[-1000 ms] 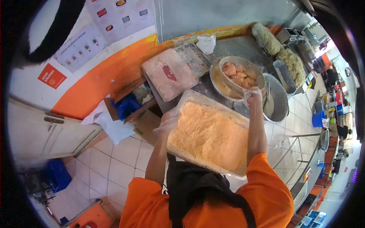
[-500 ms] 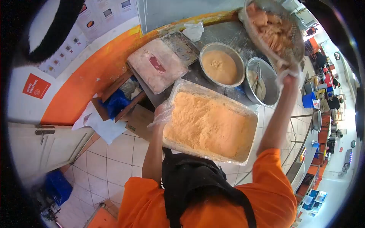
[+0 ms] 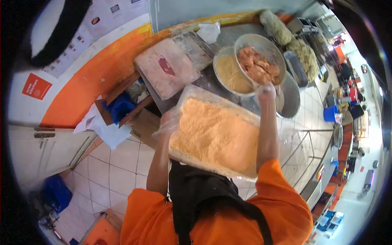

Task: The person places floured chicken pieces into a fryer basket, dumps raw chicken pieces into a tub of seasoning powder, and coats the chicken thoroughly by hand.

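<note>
My left hand (image 3: 166,121), in a clear plastic glove, is closed on the left edge of a rectangular tub (image 3: 258,119) of orange-tinted flour (image 3: 214,136). My right hand (image 3: 266,92), gloved too, grips the near rim of a round, mesh-looking strainer (image 3: 258,39) holding raw meat pieces (image 3: 257,65). The strainer is tilted and overlaps a metal bowl of beige batter (image 3: 230,75) in this view; whether they touch I cannot tell. Right of it stands a deep metal bowl (image 3: 292,98), partly hidden by the strainer and my right arm.
A floury slab-like package (image 3: 167,67) with a red patch lies left of the bowls, beside a dusty tray (image 3: 194,49). Bagged pale food (image 3: 304,59) and a metal pan (image 3: 296,67) stand at the back right. An open cardboard box (image 3: 124,100) is at the left.
My right hand has brought the strainer left and nearer, from the back right to over the batter bowl. The tub has shifted slightly left in view, my left hand still on its edge.
</note>
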`<state>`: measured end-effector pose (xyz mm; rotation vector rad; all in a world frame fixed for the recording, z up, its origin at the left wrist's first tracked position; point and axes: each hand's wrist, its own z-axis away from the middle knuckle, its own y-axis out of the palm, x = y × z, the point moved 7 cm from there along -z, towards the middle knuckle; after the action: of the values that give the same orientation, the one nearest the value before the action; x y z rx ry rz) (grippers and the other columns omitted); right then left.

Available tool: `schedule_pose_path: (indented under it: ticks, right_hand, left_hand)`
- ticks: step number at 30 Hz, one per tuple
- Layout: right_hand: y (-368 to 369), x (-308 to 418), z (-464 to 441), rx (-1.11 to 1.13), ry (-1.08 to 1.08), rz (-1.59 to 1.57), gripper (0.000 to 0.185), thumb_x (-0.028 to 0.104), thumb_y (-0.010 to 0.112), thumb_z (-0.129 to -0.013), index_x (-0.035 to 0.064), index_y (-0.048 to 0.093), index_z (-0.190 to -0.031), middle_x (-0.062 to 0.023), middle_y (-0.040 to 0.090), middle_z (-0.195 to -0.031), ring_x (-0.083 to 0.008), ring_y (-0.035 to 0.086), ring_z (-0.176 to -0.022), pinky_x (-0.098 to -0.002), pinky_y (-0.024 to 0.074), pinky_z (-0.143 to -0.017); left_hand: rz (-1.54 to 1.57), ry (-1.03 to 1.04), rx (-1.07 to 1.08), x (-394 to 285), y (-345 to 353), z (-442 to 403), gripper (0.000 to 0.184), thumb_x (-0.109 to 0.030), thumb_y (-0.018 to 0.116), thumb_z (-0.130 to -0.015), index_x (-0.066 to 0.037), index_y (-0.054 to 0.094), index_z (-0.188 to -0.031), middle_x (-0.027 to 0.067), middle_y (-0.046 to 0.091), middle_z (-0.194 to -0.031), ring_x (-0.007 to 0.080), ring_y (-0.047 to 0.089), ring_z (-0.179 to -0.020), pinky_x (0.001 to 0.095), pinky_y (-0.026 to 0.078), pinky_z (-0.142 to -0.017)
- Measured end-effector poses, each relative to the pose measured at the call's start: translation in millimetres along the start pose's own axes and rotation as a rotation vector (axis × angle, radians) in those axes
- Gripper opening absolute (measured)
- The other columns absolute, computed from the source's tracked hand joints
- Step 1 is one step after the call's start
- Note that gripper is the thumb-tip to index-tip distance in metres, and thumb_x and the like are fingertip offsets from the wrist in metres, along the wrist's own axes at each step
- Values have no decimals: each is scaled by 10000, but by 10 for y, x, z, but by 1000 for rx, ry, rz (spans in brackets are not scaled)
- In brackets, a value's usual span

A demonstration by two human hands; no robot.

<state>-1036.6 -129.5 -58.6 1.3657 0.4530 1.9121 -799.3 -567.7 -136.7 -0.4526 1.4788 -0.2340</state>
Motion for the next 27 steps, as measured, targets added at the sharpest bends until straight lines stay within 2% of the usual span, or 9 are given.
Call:
schedule_pose_path:
  ticks: [4,6,9,10,13,16,22,25,27]
  right_hand:
    - [109,104,153,-9,-99,244,256,95,450,-945,12,538,-1171,-133,625,-1092,-258,613,-874,-351,562,-736]
    - [261,43,588,40,-176,383,232,106,458,-943,47,556,-1146,-111,645,-1032,-225,606,-799,-324,540,-695]
    - [7,145,394,77,-399,1292,203,122,470,-940,101,582,-1108,-77,674,-942,-175,595,-687,-284,507,-635]
    - [143,165,367,108,-448,1385,195,127,474,-939,119,590,-1095,-66,684,-912,-158,592,-649,-271,496,-615]
    - [680,-138,-476,133,-244,798,160,134,542,-895,126,591,-1047,-84,657,-944,-189,603,-705,-298,511,-677]
    - [-401,-222,-327,-68,-58,502,143,124,600,-852,119,604,-995,-99,639,-942,-215,612,-746,-321,521,-717]
    - [130,1119,1168,118,-1015,1916,103,40,670,-771,49,678,-873,-118,644,-803,-246,622,-772,-355,524,-714]
    - [359,1948,1453,-37,-544,1617,228,90,613,-844,26,625,-1062,-101,641,-886,-220,629,-746,-337,533,-695]
    - [1403,1602,2230,184,-504,1564,312,106,604,-833,23,610,-1133,-128,675,-980,-230,653,-684,-335,551,-686]
  left_hand:
    - [62,-328,98,269,80,-104,208,-228,639,-884,-106,659,-1052,62,659,-777,208,631,-727,355,488,-652]
    - [106,-201,12,6,-14,-136,267,-339,611,-884,-124,663,-1033,124,674,-834,281,640,-761,374,499,-686]
    - [12,-350,146,-138,-67,16,303,-379,605,-878,-127,675,-1029,118,681,-846,285,642,-764,371,503,-686]
    - [-254,-106,143,302,154,-125,275,-347,607,-881,-113,674,-1010,116,682,-833,283,636,-753,373,503,-683]
    - [-228,144,-239,282,68,-238,250,-328,592,-890,-103,661,-974,120,656,-800,269,627,-740,362,502,-683]
    - [-188,26,-6,-193,-59,70,154,-204,554,-918,-83,628,-859,59,623,-742,203,625,-725,358,496,-630]
    - [-124,-7,45,55,44,-178,230,-312,585,-898,-87,636,-888,144,634,-771,315,636,-748,429,491,-654]
    - [-177,-105,107,7,29,-183,259,-353,599,-893,-111,646,-974,147,646,-763,339,629,-741,415,496,-657]
    - [-83,-143,125,170,152,-276,272,-364,596,-891,-108,648,-968,156,650,-777,351,628,-752,425,496,-661]
